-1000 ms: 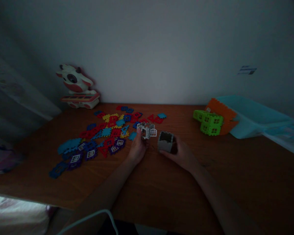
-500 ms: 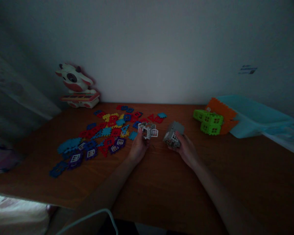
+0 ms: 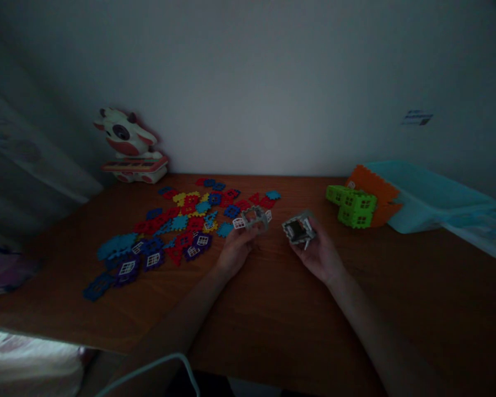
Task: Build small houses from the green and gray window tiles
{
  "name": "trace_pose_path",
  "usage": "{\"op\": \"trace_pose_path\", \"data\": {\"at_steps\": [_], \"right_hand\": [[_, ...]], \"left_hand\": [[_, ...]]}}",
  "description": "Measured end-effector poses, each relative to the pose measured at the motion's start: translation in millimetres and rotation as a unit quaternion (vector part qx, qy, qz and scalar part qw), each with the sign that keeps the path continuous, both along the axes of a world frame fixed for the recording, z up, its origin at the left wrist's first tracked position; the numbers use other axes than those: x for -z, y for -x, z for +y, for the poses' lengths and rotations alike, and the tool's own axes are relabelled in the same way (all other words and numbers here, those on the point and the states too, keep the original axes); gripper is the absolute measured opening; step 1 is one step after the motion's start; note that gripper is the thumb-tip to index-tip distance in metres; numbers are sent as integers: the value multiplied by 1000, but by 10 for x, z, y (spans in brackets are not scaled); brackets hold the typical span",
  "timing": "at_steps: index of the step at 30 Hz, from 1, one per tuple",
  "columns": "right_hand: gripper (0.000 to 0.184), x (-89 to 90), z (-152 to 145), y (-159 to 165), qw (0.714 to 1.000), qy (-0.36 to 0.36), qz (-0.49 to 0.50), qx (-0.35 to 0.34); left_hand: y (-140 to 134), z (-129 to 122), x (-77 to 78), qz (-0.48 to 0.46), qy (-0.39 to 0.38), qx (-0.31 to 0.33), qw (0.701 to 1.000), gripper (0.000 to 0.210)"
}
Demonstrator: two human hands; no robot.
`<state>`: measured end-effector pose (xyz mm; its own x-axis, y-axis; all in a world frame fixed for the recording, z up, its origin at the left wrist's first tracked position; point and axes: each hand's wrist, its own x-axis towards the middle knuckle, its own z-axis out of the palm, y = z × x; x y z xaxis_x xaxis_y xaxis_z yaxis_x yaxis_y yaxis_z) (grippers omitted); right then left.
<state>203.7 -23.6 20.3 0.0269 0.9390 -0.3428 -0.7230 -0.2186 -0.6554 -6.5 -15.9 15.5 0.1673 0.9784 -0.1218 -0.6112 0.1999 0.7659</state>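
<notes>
My left hand (image 3: 235, 251) is closed on a grey building panel (image 3: 257, 219) with a square opening and small white window shutters swung out at its sides. To the right, my right hand (image 3: 319, 256) grips a grey block built of panels (image 3: 300, 229), its open side turned up toward me so the dark hollow inside shows. A whitish shutter hangs at that block's right edge. The two grey pieces are apart, held above the wooden table (image 3: 268, 314).
Several loose red, blue, yellow and purple panels (image 3: 179, 223) spread over the table's left half. A green block assembly (image 3: 357, 208) and orange panels (image 3: 374, 190) stand at right by a light-blue bin (image 3: 430, 190). A cow toy keyboard (image 3: 134, 149) sits back left.
Both grey pieces have been turned in my hands. The right block now shows its hollow side, and the left panel faces me more, its shutters out on both sides.
</notes>
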Motion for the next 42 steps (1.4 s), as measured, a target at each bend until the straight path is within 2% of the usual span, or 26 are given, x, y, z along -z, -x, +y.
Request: {"op": "trace_pose_path", "data": {"at_steps": [6, 9, 13, 16, 19, 22, 25, 27, 35, 42], "right_hand": [[36, 10, -13, 47, 998, -23, -51, 17], [49, 22, -23, 81, 990, -51, -116, 54], [72, 56, -40, 130, 965, -75, -228, 105], [75, 89, -66, 153, 949, -101, -294, 54], [76, 118, -119, 169, 923, -155, -353, 7], [79, 124, -196, 192, 892, -216, -395, -33], [75, 120, -260, 219, 858, -273, -427, -79], [74, 123, -282, 234, 846, -294, -434, -99], [80, 105, -284, 250, 820, -306, -470, -117], [78, 129, -305, 253, 851, -278, -423, -137]], "left_hand": [[-14, -27, -18, 9, -45, 52, 998, 45], [3, -35, -20, 9, -44, 70, 997, 48], [34, -35, -30, -15, -39, 87, 995, 50], [47, -18, -29, -20, -22, 77, 997, 40], [58, 11, -9, -30, 3, 33, 999, 36], [73, 40, 14, -41, 14, -1, 999, 39], [83, 55, 24, -27, 18, -18, 999, 46], [79, 54, 19, -7, 11, -28, 1000, 48], [80, 20, -64, 93, -79, -50, 991, 42], [210, 70, -98, 143, -117, -79, 980, 41]]}}
